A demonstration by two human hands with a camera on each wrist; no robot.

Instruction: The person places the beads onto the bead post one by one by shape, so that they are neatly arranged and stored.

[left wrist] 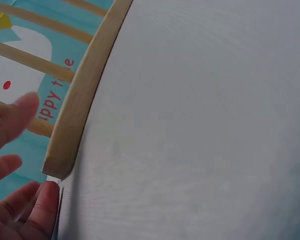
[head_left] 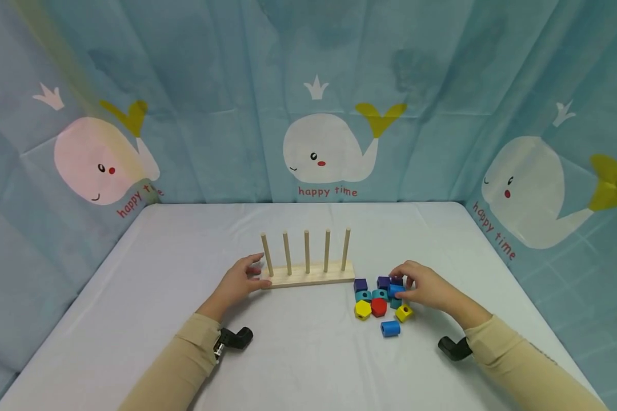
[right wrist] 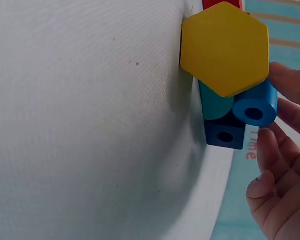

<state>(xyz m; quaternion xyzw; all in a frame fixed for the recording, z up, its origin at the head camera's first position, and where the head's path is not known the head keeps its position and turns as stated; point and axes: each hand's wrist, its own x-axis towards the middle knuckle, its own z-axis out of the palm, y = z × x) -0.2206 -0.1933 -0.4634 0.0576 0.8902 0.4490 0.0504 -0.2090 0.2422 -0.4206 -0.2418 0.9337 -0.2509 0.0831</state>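
A wooden stand [head_left: 308, 278] with upright pegs sits mid-table. My left hand [head_left: 240, 282] is at its left end, fingers spread and loosely bent; in the left wrist view the thumb [left wrist: 20, 117] is beside the pegs and a fingertip lies close to the base's end. Whether it touches is unclear. My right hand [head_left: 428, 287] pinches a blue cylinder bead [head_left: 396, 290] between thumb and fingers, over the bead group. In the right wrist view this blue bead [right wrist: 255, 107] shows its hole, partly behind a yellow hexagonal bead [right wrist: 225, 50].
Right of the stand lie purple cube beads [head_left: 360, 285], teal beads [head_left: 363, 295], a red bead [head_left: 379, 307] and yellow beads [head_left: 362, 310]. Another blue cylinder bead [head_left: 390, 328] lies nearer the front. A whale-print curtain [head_left: 211, 154] surrounds the white table [head_left: 308, 359].
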